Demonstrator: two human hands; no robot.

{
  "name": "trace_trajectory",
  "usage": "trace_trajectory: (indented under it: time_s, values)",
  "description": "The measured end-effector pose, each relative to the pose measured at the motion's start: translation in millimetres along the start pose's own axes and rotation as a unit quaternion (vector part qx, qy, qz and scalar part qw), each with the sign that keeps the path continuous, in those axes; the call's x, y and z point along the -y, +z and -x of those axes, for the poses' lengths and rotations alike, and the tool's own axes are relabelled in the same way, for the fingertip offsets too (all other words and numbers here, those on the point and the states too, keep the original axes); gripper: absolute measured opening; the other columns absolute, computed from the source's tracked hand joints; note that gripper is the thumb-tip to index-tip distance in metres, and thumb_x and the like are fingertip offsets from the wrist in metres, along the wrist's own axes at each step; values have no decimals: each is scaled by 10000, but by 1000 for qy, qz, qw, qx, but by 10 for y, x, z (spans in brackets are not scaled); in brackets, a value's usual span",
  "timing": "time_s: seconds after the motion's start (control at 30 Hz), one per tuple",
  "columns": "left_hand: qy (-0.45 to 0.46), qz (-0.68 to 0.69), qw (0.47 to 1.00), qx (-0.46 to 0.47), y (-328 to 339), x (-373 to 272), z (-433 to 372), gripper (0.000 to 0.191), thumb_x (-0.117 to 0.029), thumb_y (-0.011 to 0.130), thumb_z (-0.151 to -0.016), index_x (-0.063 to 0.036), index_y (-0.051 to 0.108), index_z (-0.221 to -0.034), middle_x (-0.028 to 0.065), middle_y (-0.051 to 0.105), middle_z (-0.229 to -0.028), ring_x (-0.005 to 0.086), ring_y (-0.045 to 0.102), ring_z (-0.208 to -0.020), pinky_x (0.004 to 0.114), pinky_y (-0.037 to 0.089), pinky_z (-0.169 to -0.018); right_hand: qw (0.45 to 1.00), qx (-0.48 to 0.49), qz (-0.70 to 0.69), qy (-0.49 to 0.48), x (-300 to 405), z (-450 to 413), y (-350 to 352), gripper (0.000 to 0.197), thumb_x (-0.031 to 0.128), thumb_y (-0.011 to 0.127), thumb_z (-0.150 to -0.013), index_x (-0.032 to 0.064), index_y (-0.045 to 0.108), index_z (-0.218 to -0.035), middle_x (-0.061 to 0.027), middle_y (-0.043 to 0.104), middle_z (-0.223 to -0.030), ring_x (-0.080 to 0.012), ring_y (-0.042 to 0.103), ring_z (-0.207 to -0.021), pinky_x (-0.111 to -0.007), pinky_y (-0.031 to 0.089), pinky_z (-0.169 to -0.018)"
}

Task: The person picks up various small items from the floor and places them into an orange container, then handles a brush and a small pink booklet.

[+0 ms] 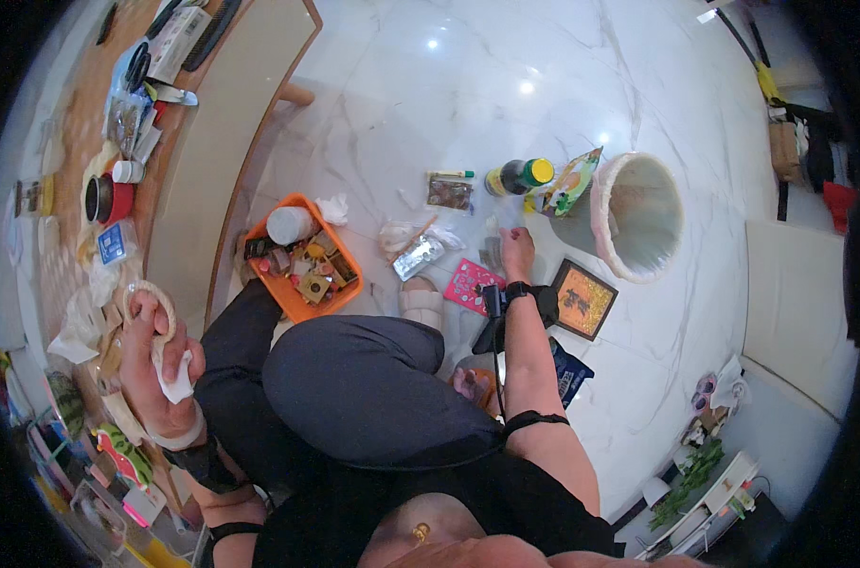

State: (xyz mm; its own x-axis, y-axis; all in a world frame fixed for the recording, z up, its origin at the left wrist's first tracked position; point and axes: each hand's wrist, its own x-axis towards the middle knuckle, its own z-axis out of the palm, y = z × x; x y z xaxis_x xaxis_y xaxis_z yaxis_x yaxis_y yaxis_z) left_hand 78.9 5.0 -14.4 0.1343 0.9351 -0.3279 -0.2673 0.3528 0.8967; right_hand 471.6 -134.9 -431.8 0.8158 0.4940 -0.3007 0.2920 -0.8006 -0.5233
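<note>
My left hand (153, 355) is raised beside the table at the left. A beige loop (167, 302) hangs around its fingers, and a crumpled white tissue (178, 381) is held in them. Low over the floor, my right hand (517, 252) has its fingers curled; whether anything is inside them cannot be seen. Right against it is a greyish, see-through packet (491, 252). Nearby lie a pink patterned card or booklet (472, 285), a silver packet (418, 257) and a small brown-filled sachet (449, 193). A dark bottle with a yellow cap (519, 176) is beyond the hand.
An orange basket (357, 284) of small items stands by the table (217, 135). Right of the bottle are a colourful pouch (572, 186) and a lined waste bin (639, 245). A framed orange picture (583, 299) lies on the marble-patterned floor (430, 92).
</note>
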Motion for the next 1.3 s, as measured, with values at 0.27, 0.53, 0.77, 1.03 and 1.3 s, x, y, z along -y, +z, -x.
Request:
trace_trajectory:
  time_s: [0.27,0.53,0.77,1.03,1.3]
  values:
    - [-9,-35,999,-7,-5,42,-18,361,-280,427,-916,-23,455,-1169,-22,414,-749,15,336,-401,201,362,-365,983,34,165,-67,-9,-158,381,235,229,616,-691,26,586,-805,-180,606,-817,-362,572,-815,-434,453,-714]
    - [-23,-27,999,15,-8,58,-37,384,-276,428,-918,-7,452,-1192,-48,397,-719,12,323,-393,197,361,-368,896,37,-430,-102,-114,-101,18,166,88,535,-831,43,443,-962,-83,585,-755,-154,529,-646,-269,443,-627]
    - [-18,-4,999,46,37,28,-5,390,-256,399,-931,17,430,-1208,-42,395,-724,1,322,-406,184,352,-362,777,180,-601,46,-4,274,-488,321,65,489,-866,37,392,-1170,-102,575,-887,-118,516,-672,-251,439,-628]
    - [37,-127,990,39,251,4,40,402,-250,427,-921,11,412,-1227,-43,407,-750,-3,308,-415,178,332,-362,845,29,-500,-190,789,764,-1584,314,4,532,-825,28,443,-1125,-89,569,-921,-149,561,-832,-273,439,-774]
    - [29,-109,988,107,275,16,72,502,-309,431,-914,0,334,-1297,-68,369,-833,-34,313,-507,132,323,-452,864,-319,-326,-212,808,274,-2426,260,8,550,-800,-13,472,-1047,-96,552,-937,-184,531,-921,-288,429,-790]
